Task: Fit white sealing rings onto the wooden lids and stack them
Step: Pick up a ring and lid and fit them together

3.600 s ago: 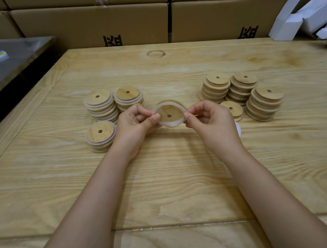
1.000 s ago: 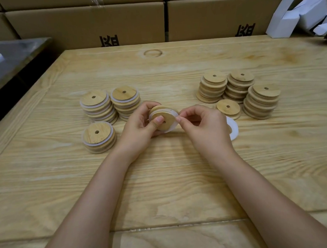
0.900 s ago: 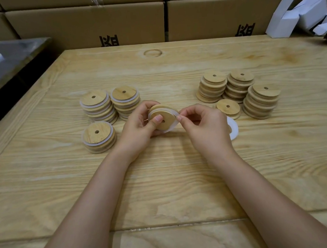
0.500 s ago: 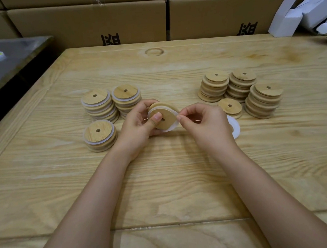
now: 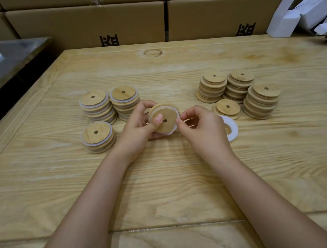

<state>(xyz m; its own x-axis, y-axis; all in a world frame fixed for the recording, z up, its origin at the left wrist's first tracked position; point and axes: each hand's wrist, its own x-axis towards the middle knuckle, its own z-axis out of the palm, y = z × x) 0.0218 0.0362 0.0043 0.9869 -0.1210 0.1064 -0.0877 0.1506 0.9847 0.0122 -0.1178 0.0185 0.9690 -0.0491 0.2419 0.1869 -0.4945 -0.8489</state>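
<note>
Grip of left hand point(image 5: 138, 126) clamps the round wooden lid point(image 5: 168, 115), right hand point(image 5: 202, 126) pinching its white sealing ring point(image 5: 173, 130) at right.

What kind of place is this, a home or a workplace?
Most likely a small packing or assembly workshop: cardboard cartons stacked behind the wooden table, folded white boxes at its far right corner, and stacks of identical wooden lids.

Even soft light, faint shadows, wide-angle edge bending, slight softness.
</note>
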